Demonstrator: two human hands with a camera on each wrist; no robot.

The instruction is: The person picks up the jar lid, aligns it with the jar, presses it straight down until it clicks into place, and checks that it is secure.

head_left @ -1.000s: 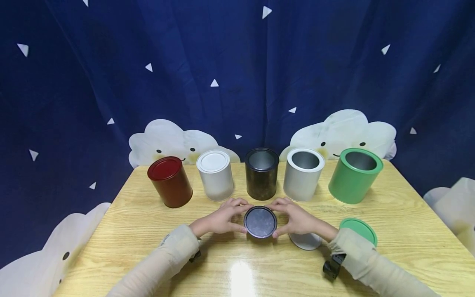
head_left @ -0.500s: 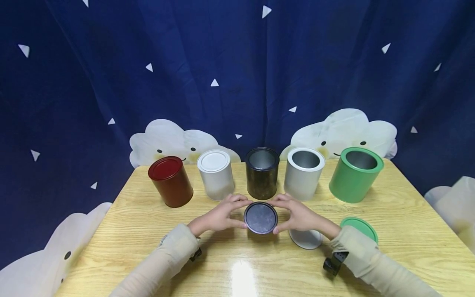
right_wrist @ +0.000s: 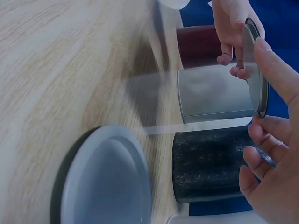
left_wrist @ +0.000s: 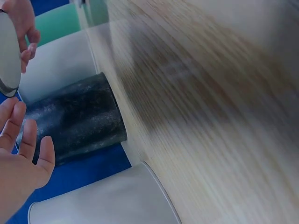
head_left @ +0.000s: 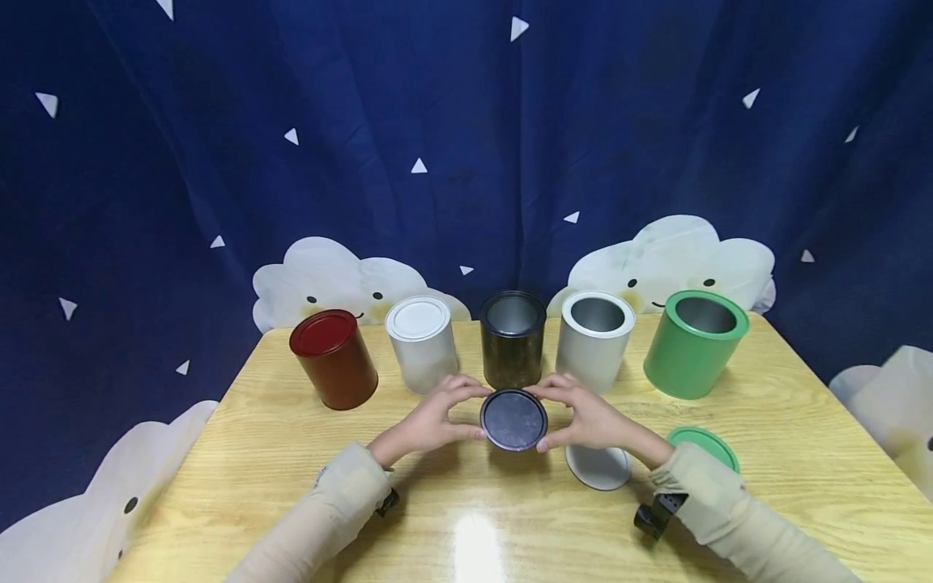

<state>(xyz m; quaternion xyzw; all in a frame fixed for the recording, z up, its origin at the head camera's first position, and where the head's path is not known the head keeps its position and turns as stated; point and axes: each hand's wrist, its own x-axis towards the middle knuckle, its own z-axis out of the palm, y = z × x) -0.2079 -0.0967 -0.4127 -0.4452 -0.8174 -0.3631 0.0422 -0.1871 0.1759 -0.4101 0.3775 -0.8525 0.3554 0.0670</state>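
Observation:
A round black lid (head_left: 513, 419) is held level between both hands, raised off the table in front of the open black can (head_left: 513, 346). My left hand (head_left: 440, 419) pinches its left edge between thumb and fingers. At the opposite edge my right hand (head_left: 583, 417) grips it the same way. The right wrist view shows the lid (right_wrist: 254, 70) nearly edge-on, its pale underside facing the table. In the left wrist view, the lid (left_wrist: 8, 53) is cut off by the frame edge, and the black can (left_wrist: 74, 119) lies beyond the fingers.
A red can (head_left: 337, 364) and a white can (head_left: 423, 348), both lidded, stand left of the black one. To its right are an open white can (head_left: 592, 352) and an open green can (head_left: 688, 356). A white lid (head_left: 599, 470) and a green lid (head_left: 710, 447) lie nearer.
Both hands have lifted the black lid and moved it slightly forward, toward the black can. The cans and the other lids have stayed in place.

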